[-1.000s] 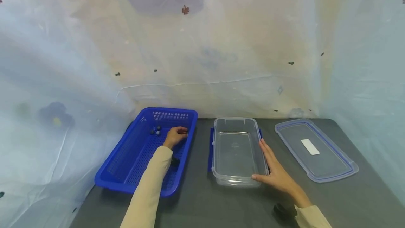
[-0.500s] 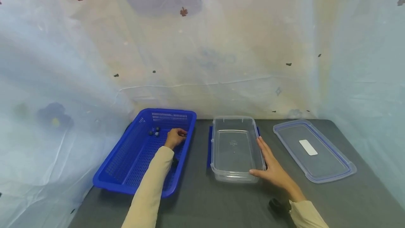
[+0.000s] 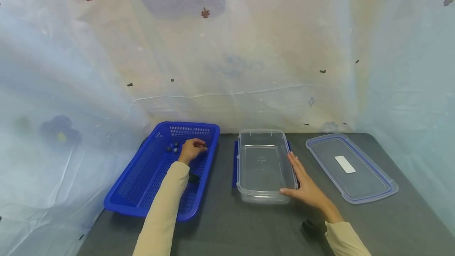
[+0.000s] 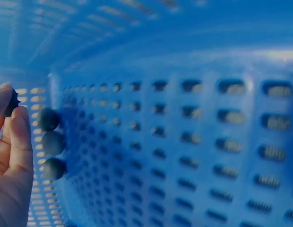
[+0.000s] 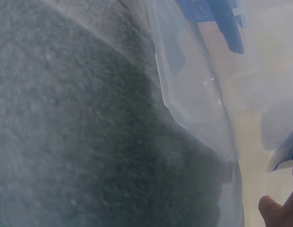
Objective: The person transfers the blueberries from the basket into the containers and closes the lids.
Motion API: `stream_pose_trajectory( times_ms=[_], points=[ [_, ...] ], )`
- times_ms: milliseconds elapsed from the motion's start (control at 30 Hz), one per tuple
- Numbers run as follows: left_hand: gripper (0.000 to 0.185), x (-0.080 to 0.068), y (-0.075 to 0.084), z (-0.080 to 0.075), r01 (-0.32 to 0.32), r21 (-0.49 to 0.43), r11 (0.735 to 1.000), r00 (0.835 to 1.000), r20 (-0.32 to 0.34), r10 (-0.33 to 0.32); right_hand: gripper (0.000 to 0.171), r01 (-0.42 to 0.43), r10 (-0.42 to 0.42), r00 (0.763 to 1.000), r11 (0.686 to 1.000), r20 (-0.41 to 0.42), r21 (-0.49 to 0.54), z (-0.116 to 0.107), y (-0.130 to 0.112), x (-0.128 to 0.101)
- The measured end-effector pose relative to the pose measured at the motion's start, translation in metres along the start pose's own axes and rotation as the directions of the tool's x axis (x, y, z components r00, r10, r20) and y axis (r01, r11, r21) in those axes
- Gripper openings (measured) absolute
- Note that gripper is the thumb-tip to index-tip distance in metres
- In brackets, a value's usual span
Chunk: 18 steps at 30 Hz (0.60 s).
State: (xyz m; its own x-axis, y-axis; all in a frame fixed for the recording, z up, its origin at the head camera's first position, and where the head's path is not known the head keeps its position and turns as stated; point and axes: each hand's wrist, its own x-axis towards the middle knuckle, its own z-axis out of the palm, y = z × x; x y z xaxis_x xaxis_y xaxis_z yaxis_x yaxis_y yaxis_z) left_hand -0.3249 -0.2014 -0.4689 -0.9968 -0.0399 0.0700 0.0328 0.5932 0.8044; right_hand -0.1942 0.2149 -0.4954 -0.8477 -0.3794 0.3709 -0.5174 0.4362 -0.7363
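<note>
Inside the blue plastic basket [image 3: 142, 196], my left hand [image 3: 191, 151] pinches a small dark ball [image 4: 13, 103] with a bumpy edge between thumb and fingertips. Beyond those fingers in the left wrist view, three dark balls [image 4: 53, 143] lie in a row by the basket's corner. On the table's right half stands a clear plastic container [image 3: 263, 173], uncovered, with nothing seen inside. My right hand [image 3: 307, 188] rests along its right side, fingers extended, thumb at the front right corner. Only the thumb [image 5: 271, 208] and a bit of that hand show in the right wrist view.
A clear lid [image 3: 366, 181] with a blue seal and white label lies flat right of the container. Blue side clips [image 3: 235, 165] hang at the container's sides. Patterned sheeting [image 3: 249, 50] surrounds the dark grey table [image 3: 220, 232] at back and sides.
My left hand has shifted left and slightly back, away from the basket's right wall, with the small ball in its fingers. The right hand stays at the container.
</note>
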Motion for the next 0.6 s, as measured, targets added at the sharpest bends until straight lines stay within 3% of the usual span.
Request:
stream_pose_trajectory(
  times_ms=[200, 600],
  points=[
    [0.027, -0.001, 0.004, -0.015, -0.017, -0.076, 0.997, 1.0, -0.016, 0.016, 0.111, -0.017, 0.017, 1.0, 1.0, 0.023, 0.004, -0.006, -0.002, 0.0],
    [0.031, -0.002, 0.024, -0.035, 0.002, -0.137, 0.991, 1.0, -0.009, -0.003, 0.113, -0.065, 0.067, 0.995, 0.997, 0.069, -0.029, -0.01, -0.017, 0.01]
  ],
)
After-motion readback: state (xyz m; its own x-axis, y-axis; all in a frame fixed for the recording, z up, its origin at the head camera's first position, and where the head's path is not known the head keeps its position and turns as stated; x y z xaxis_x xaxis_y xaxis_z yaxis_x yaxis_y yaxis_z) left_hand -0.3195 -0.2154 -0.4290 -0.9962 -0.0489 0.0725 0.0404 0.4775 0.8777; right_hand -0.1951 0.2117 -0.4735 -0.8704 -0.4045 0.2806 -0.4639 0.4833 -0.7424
